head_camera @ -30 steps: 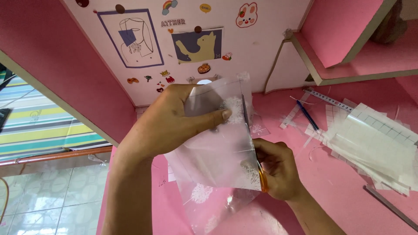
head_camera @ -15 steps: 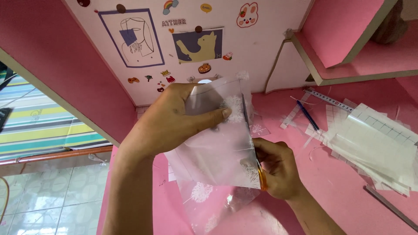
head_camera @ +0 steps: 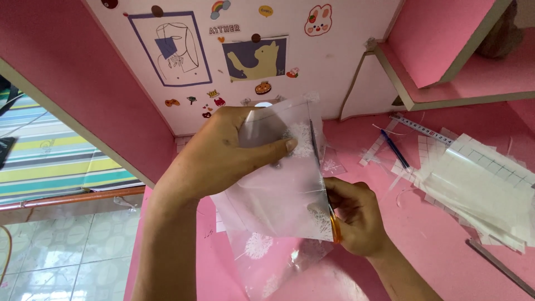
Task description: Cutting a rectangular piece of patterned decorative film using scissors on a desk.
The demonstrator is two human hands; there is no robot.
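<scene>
My left hand [head_camera: 231, 153] holds up a clear plastic sheet [head_camera: 278, 189] printed with white dandelion shapes, thumb pressed across its upper part. My right hand [head_camera: 356, 214] grips scissors with orange handles [head_camera: 335, 226]. The dark blades [head_camera: 315, 147] run up along the sheet's right edge. More of the same printed plastic [head_camera: 273, 262] hangs or lies below the sheet over the pink desk.
A pile of clear and gridded sheets [head_camera: 482, 187] lies at the right on the pink desk [head_camera: 434, 245], with a blue pen [head_camera: 395, 149] and a ruler [head_camera: 418, 125] behind it. Pictures and stickers cover the back wall [head_camera: 245, 61]. A pink shelf [head_camera: 446, 50] juts out top right.
</scene>
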